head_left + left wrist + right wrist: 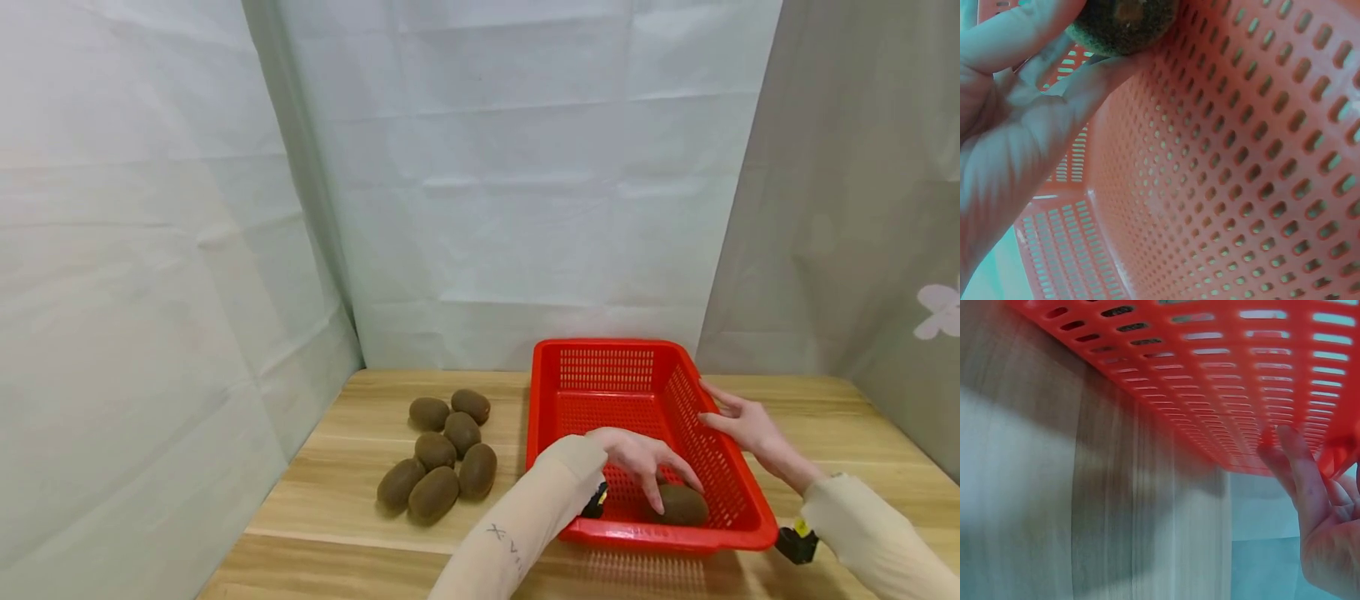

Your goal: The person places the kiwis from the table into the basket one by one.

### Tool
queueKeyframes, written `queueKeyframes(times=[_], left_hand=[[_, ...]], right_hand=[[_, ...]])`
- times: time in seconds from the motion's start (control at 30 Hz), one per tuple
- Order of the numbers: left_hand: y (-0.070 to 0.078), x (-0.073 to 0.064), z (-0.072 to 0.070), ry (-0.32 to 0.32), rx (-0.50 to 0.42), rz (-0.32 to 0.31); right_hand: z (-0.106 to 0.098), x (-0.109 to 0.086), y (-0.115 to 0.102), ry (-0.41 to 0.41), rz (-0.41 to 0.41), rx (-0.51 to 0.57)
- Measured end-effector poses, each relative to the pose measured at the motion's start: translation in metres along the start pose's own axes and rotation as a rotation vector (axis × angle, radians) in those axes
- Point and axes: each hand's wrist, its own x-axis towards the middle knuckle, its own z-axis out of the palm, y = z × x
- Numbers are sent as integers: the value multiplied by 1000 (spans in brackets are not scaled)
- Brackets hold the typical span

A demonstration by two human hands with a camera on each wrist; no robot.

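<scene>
“At the near end of the red basket, what has the left hand got?”

“One kiwi, low inside, near the corner on the right hand's side. The fingers bend over it, and the wrist view has thumb and fingers parted about as wide as the fruit, gripping it.”

“What might spoil that?”

“A loose hold, I'd guess. The skin looks dry and the shape is rounded, so a pinch too far off its middle could let it slip and knock against the slatted plastic.”

“And a little farther along?”

“The right hand has the basket's side rim, its fingers flat along the outer wall and barely parted. Should it pull or lean there, the basket could skid or tip, with the left hand caught inside.”

“Those loose kiwis over to the left?”

“Seven, bunched on the wooden table, well apart from both hands. A sweep of the left sleeve could set one rolling.”

“Farthest off?”

“A pale hanging sheet, just behind the basket's far end; a hard shove forward might bump it.”
</scene>
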Motion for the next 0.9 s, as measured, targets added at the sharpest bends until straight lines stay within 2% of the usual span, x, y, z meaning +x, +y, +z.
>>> queueKeyframes(times=[0.17, 0.53, 0.63, 0.73, 0.9], left_hand=[[4, 2, 4, 6, 57, -35], [0, 5, -3, -6, 166, 18], [7, -4, -1, 26, 172, 23], [12, -11, -2, 71, 215, 16], [17, -22, -4, 109, 330, 13]], right_hand=[[3, -1, 2, 35, -42, -44], [3, -1, 0, 38, -54, -32], [3, -1, 0, 34, -46, -13], [2, 0, 1, 33, -43, -3], [2, 0, 1, 25, -30, 9]])
